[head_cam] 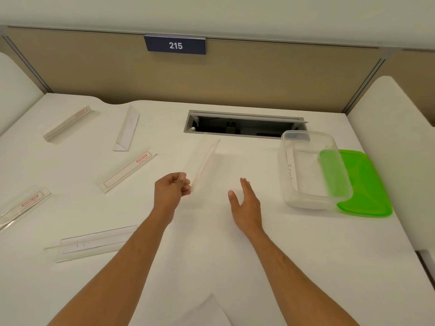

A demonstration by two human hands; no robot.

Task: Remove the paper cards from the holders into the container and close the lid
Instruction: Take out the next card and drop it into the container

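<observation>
White desk (282,255), holder (202,165) in left hand (173,190).

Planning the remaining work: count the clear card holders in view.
6: far left, upright beside it, left edge, near left, one in the left hand; the flat one may be a loose card.

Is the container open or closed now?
Open: the green lid lies on the table beside the clear container, partly under its right edge.
</observation>
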